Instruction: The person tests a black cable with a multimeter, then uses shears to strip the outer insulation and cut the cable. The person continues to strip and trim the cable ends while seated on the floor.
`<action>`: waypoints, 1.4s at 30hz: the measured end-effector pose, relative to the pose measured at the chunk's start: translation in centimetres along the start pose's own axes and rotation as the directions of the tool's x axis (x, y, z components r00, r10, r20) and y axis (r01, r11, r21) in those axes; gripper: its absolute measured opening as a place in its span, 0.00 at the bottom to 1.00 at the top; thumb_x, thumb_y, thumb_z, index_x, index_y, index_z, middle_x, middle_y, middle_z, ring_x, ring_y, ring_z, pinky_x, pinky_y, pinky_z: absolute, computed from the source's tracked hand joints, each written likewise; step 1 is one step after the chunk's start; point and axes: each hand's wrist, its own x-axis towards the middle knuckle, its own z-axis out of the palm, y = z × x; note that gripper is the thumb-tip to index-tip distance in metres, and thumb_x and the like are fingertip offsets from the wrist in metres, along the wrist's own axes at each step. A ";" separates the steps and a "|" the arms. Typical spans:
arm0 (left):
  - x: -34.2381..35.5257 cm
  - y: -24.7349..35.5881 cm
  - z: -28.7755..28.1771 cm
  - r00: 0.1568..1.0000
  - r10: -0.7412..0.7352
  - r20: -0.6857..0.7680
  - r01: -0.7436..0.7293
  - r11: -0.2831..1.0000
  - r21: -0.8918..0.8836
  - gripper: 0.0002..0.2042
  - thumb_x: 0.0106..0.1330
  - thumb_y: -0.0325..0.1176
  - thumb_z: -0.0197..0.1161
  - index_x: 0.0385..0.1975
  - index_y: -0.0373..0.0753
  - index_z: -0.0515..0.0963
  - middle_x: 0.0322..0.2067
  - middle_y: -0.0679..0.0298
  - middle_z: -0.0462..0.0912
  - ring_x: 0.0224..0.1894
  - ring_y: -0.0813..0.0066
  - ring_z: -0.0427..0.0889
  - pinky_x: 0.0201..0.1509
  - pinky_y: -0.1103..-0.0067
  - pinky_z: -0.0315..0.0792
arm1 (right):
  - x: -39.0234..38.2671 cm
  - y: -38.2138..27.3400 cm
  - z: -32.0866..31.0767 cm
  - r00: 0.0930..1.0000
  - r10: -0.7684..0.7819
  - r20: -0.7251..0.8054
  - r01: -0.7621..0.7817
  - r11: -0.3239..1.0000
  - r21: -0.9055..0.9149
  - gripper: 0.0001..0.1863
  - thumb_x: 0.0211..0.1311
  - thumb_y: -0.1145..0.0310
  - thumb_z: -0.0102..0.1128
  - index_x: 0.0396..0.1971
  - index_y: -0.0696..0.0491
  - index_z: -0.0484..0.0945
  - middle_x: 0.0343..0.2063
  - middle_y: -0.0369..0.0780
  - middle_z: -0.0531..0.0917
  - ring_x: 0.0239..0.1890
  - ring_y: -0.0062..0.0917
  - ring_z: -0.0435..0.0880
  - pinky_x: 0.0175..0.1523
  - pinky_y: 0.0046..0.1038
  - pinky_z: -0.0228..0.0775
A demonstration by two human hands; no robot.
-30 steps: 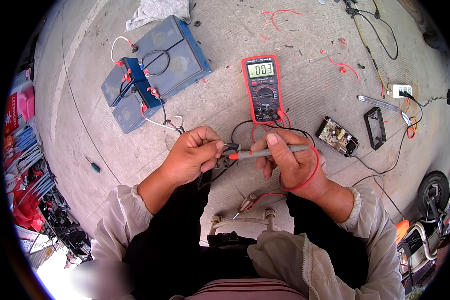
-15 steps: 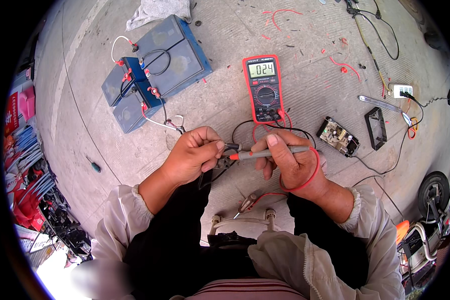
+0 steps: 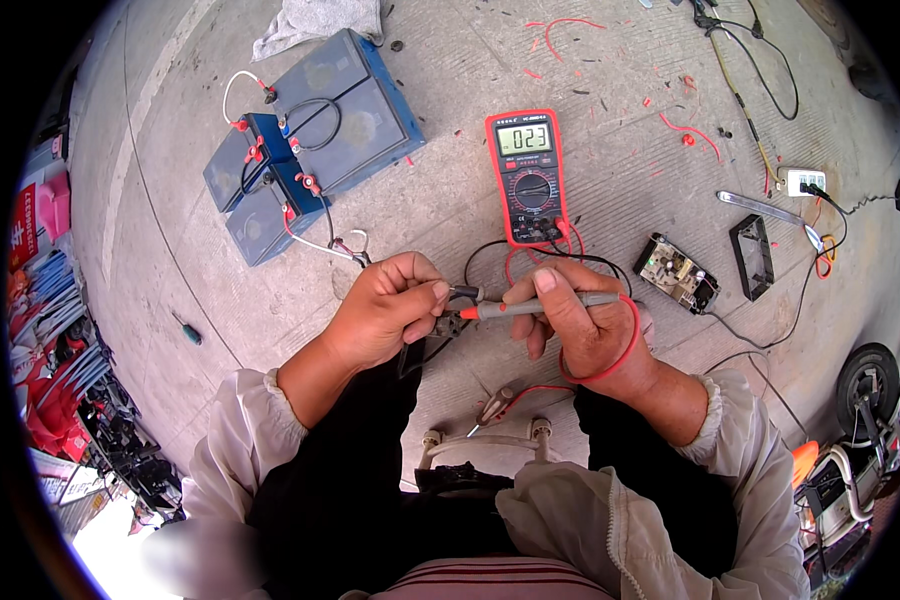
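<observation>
My left hand is closed around a small black connector and a black test probe that sticks out by my thumb. My right hand grips a grey test probe with a red tip, its point touching the connector. Red and black leads run from my hands up to a red digital multimeter lying on the concrete, its screen lit with a reading. A second red-tipped probe lies on the ground below my hands.
A pack of blue-grey batteries wired with red, black and white leads sits at upper left. A small circuit board, a black frame, a white socket and a green screwdriver lie around. Red wire scraps dot the concrete.
Both hands keep their places with the probes on the connector. The digits on the multimeter screen have changed.
</observation>
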 end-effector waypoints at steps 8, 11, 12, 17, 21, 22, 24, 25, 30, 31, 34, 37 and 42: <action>0.1 0.0 -0.1 1.000 -0.015 -0.001 0.015 1.000 -0.007 0.04 0.68 0.25 0.56 0.30 0.34 0.72 0.26 0.59 0.77 0.14 0.86 0.63 0.18 0.88 0.57 | 0.0 0.1 0.1 1.000 0.013 -0.008 -0.013 1.000 0.010 0.17 0.75 0.61 0.43 0.36 0.59 0.76 0.21 0.38 0.78 0.20 0.15 0.74 0.27 0.19 0.68; 0.1 0.1 -0.1 0.999 -0.044 0.001 0.044 0.999 -0.029 0.04 0.67 0.26 0.57 0.30 0.34 0.72 0.26 0.60 0.76 0.14 0.84 0.63 0.18 0.87 0.57 | 0.0 -0.1 0.1 1.000 0.015 -0.007 -0.015 1.000 0.001 0.17 0.75 0.61 0.44 0.36 0.59 0.76 0.21 0.38 0.78 0.19 0.15 0.74 0.27 0.19 0.68; 0.0 0.3 -0.1 0.998 -0.058 0.001 0.058 0.998 -0.037 0.04 0.67 0.26 0.57 0.30 0.34 0.72 0.26 0.60 0.76 0.15 0.84 0.63 0.18 0.87 0.57 | 0.0 -0.2 0.2 1.000 0.018 -0.008 -0.018 1.000 -0.004 0.17 0.75 0.61 0.44 0.36 0.59 0.76 0.21 0.38 0.78 0.19 0.15 0.73 0.27 0.19 0.67; 0.0 0.3 -0.2 0.990 -0.139 0.019 0.140 0.984 -0.114 0.04 0.66 0.26 0.58 0.29 0.34 0.73 0.26 0.61 0.76 0.20 0.81 0.66 0.20 0.85 0.58 | -0.1 0.0 0.3 1.000 0.024 -0.011 -0.024 1.000 -0.014 0.17 0.75 0.60 0.45 0.35 0.59 0.77 0.20 0.37 0.78 0.19 0.15 0.74 0.26 0.19 0.67; 0.0 0.5 -0.1 0.987 -0.159 0.021 0.161 0.978 -0.132 0.04 0.66 0.26 0.58 0.30 0.34 0.73 0.26 0.61 0.76 0.20 0.81 0.66 0.20 0.86 0.58 | -0.1 0.1 0.4 1.000 0.025 -0.009 -0.025 1.000 -0.015 0.18 0.75 0.59 0.45 0.35 0.59 0.77 0.20 0.37 0.77 0.19 0.15 0.74 0.26 0.19 0.67; 0.0 0.5 -0.1 0.986 -0.163 0.021 0.164 0.977 -0.135 0.04 0.66 0.26 0.58 0.30 0.34 0.73 0.26 0.61 0.76 0.20 0.82 0.66 0.20 0.86 0.58 | -0.1 0.1 0.4 1.000 0.028 -0.008 -0.028 0.999 -0.016 0.18 0.75 0.59 0.45 0.35 0.60 0.77 0.19 0.37 0.77 0.19 0.15 0.74 0.26 0.19 0.67; 0.0 0.5 -0.1 0.986 -0.163 0.022 0.165 0.977 -0.137 0.04 0.66 0.26 0.58 0.30 0.34 0.74 0.26 0.61 0.76 0.20 0.82 0.66 0.20 0.86 0.58 | -0.1 0.2 0.4 0.999 0.039 -0.010 -0.039 0.999 -0.004 0.19 0.75 0.59 0.45 0.35 0.59 0.77 0.19 0.37 0.77 0.19 0.15 0.74 0.26 0.19 0.67; 0.0 0.5 -0.1 0.986 -0.163 0.023 0.165 0.977 -0.138 0.04 0.66 0.26 0.58 0.30 0.34 0.74 0.26 0.61 0.76 0.20 0.82 0.66 0.20 0.86 0.58 | -0.1 0.2 0.4 0.999 0.045 -0.011 -0.045 0.999 0.002 0.19 0.75 0.59 0.45 0.35 0.59 0.77 0.19 0.38 0.78 0.19 0.15 0.74 0.26 0.19 0.67; 0.0 0.5 0.0 0.987 -0.162 0.022 0.163 0.977 -0.136 0.04 0.66 0.26 0.59 0.30 0.34 0.74 0.26 0.61 0.76 0.21 0.82 0.67 0.19 0.87 0.58 | 0.0 0.2 0.3 0.999 0.041 -0.004 -0.041 0.999 -0.004 0.19 0.75 0.59 0.45 0.35 0.59 0.77 0.20 0.38 0.78 0.19 0.15 0.74 0.26 0.19 0.67; 0.1 0.5 0.0 0.986 -0.163 0.020 0.164 0.977 -0.133 0.04 0.66 0.26 0.59 0.30 0.34 0.74 0.26 0.61 0.76 0.21 0.83 0.67 0.19 0.87 0.58 | 0.0 0.3 0.3 0.999 0.040 -0.006 -0.040 0.999 -0.004 0.19 0.75 0.59 0.45 0.35 0.59 0.77 0.20 0.38 0.78 0.19 0.15 0.74 0.26 0.19 0.67; 0.1 0.5 0.0 0.987 -0.157 0.023 0.158 0.979 -0.127 0.04 0.66 0.26 0.59 0.29 0.34 0.74 0.26 0.61 0.76 0.22 0.83 0.68 0.19 0.87 0.59 | 0.0 0.2 0.3 0.999 0.051 0.000 -0.051 0.999 -0.001 0.18 0.75 0.59 0.45 0.36 0.59 0.77 0.20 0.37 0.78 0.19 0.15 0.73 0.26 0.19 0.67; 0.1 0.5 0.0 0.987 -0.158 0.019 0.159 0.979 -0.129 0.04 0.66 0.26 0.59 0.29 0.34 0.74 0.26 0.62 0.76 0.22 0.83 0.68 0.19 0.87 0.59 | 0.0 0.1 0.3 0.999 0.054 0.002 -0.054 0.999 -0.001 0.18 0.74 0.59 0.45 0.36 0.59 0.77 0.20 0.37 0.78 0.20 0.15 0.73 0.27 0.19 0.67; 0.1 0.5 -0.1 0.988 -0.153 0.025 0.155 0.980 -0.129 0.05 0.66 0.26 0.60 0.30 0.34 0.74 0.26 0.62 0.76 0.22 0.83 0.68 0.19 0.87 0.58 | 0.1 0.2 0.2 0.999 0.035 0.012 -0.035 0.999 -0.011 0.18 0.75 0.59 0.45 0.36 0.59 0.77 0.20 0.37 0.78 0.20 0.15 0.73 0.27 0.19 0.67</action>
